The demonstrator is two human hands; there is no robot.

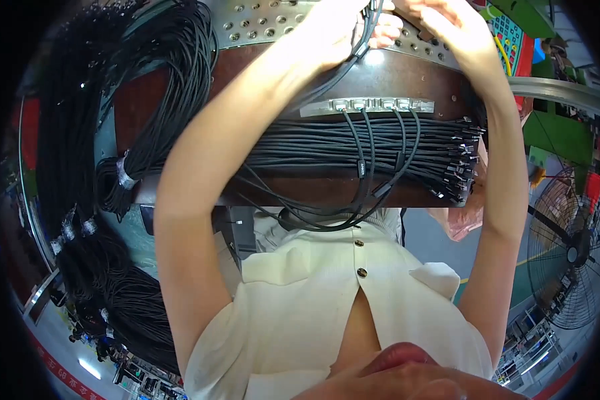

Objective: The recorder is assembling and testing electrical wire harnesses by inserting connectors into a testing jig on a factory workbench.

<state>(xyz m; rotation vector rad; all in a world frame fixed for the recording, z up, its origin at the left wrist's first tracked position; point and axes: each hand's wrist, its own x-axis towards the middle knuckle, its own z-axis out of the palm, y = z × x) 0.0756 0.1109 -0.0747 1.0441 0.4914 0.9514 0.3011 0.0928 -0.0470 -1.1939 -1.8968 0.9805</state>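
White shirt (327, 300) sitting nearest cam. Both hands working above jig (367, 105): left hand (343, 27) gripping black cables (363, 40), right hand (440, 20) fingers curling, grip unclear. Cable stack (353, 150) lying below jig.

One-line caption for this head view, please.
Both hands, left and right, grip black cables above a metal connector block, with loose cables stacked on the brown bench.

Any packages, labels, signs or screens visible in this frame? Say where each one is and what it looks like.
Control panel: top right, beyond the right hand; teal face with a button grid, red edge.
Tape bands: silvery wraps on the black cable bundles at left.
Pink plastic bag: right of the bench, under its edge.
No screens visible.
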